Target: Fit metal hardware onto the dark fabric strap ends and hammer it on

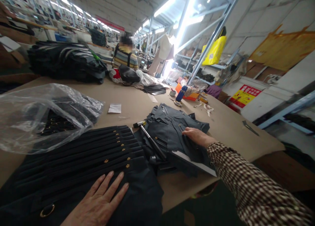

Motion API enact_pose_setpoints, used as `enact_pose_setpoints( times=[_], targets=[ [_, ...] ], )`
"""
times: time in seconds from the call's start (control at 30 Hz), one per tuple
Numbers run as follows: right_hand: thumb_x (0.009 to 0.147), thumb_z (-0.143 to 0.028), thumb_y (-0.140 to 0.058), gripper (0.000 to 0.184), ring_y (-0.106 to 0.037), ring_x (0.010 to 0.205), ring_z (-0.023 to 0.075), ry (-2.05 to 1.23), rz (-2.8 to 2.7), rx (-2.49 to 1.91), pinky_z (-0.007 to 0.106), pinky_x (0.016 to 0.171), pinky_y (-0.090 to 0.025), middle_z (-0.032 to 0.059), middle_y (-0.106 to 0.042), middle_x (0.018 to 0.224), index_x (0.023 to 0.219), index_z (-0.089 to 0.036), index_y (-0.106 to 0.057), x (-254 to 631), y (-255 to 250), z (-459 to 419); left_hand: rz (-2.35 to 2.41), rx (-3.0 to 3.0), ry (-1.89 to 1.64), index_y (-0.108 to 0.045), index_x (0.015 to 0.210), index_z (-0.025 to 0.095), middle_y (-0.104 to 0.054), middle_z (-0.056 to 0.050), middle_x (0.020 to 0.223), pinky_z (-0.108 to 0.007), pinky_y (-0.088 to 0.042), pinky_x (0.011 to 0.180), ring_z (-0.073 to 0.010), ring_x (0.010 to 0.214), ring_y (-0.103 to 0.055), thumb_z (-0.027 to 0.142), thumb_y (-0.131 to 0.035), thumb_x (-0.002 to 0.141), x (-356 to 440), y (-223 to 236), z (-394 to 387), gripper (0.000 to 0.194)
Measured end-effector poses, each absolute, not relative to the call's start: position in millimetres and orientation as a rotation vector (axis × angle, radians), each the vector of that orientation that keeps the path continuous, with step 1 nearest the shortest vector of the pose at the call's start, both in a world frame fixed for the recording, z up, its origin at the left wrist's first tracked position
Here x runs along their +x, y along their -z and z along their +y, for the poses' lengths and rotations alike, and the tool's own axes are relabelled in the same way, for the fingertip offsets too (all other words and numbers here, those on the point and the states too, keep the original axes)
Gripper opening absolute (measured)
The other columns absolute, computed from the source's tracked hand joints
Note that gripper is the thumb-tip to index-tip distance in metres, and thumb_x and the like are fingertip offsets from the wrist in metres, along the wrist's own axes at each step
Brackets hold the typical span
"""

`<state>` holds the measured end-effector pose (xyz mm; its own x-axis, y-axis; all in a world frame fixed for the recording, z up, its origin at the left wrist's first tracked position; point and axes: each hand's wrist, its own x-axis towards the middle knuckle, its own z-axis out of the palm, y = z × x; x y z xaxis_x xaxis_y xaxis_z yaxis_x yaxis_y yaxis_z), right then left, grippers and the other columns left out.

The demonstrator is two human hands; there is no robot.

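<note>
I see left hand (99, 199) flat, splayed on ridged dark garment stack (81, 153), near left; right hand (197, 136) curled on creased grey garments (169, 121), right of stack; grip: cannot tell. One crinkled transparent bag (22, 121), left.

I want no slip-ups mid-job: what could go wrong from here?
The rod lies loose on the grey garments, so a tug there by the right hand might roll it off. The dark stack under the flat left hand could slip out of line if pushed sideways.
</note>
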<state>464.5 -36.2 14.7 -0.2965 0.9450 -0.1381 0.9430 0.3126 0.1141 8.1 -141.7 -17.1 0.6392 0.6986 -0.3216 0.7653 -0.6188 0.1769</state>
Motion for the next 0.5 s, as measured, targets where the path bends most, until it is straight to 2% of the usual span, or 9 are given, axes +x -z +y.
enact_pose_setpoints(
  times=[0.07, 0.2, 0.33, 0.4, 0.5],
  targets=[
    [0.088, -0.010, -0.047, 0.031, -0.060, 0.083, 0.0131, -0.020, 2.377, 1.629, 0.022, 0.075, -0.044, 0.0038, -0.062, 0.097, 0.105, -0.026, -0.067, 465.1, -21.9, -35.3, 1.168, 2.569, 0.290, -0.033, 0.140, 0.034, -0.019, -0.003, 0.152, -0.054, -0.020, 0.113, -0.0329, 0.140, -0.015, 0.021, -0.055, 0.069, 6.9, 18.4, -142.4, 0.076],
    [0.085, -0.015, -0.056, 0.014, -0.058, 0.087, 0.0166, -0.126, 2.319, 1.529, 0.025, 0.077, -0.044, 0.0065, -0.063, 0.093, 0.090, -0.021, -0.068, 460.9, -36.5, -29.1, 1.142, 2.554, 0.269, -0.034, 0.140, 0.033, -0.019, -0.004, 0.152, -0.055, -0.021, 0.112, -0.0333, 0.139, -0.015, 0.024, -0.055, 0.070, 2.7, 20.1, -141.2, 0.075],
    [0.089, -0.015, -0.049, 0.017, -0.056, 0.096, 0.0221, -0.356, 2.270, 1.605, 0.032, 0.083, -0.044, 0.0121, -0.063, 0.096, 0.088, -0.016, -0.066, 457.7, -67.3, -28.4, 1.078, 2.527, 0.215, -0.037, 0.140, 0.033, -0.026, -0.006, 0.150, -0.056, -0.028, 0.109, -0.0347, 0.137, -0.023, 0.026, -0.060, 0.067, -2.0, 12.8, -135.6, 0.076],
    [0.091, -0.015, -0.045, 0.019, -0.054, 0.100, 0.0250, -0.518, 2.275, 1.642, 0.036, 0.086, -0.043, 0.0142, -0.062, 0.097, 0.088, -0.014, -0.064, 448.6, -94.1, -35.3, 1.058, 2.587, 0.015, -0.045, 0.136, 0.030, -0.039, -0.008, 0.146, -0.053, -0.038, 0.104, -0.0350, 0.133, -0.036, 0.026, -0.062, 0.070, -2.7, 3.2, -131.3, 0.069],
    [0.090, -0.015, -0.045, 0.016, -0.055, 0.093, 0.0241, -0.826, 2.408, 1.524, 0.036, 0.085, -0.043, 0.0110, -0.063, 0.090, 0.083, -0.015, -0.059, 408.7, -138.8, -56.0, 0.982, 2.728, -0.544, -0.062, 0.120, 0.024, -0.059, -0.009, 0.130, -0.046, -0.048, 0.098, -0.0298, 0.122, -0.053, 0.028, -0.055, 0.081, -1.2, -25.1, -126.8, 0.040]
  ],
)
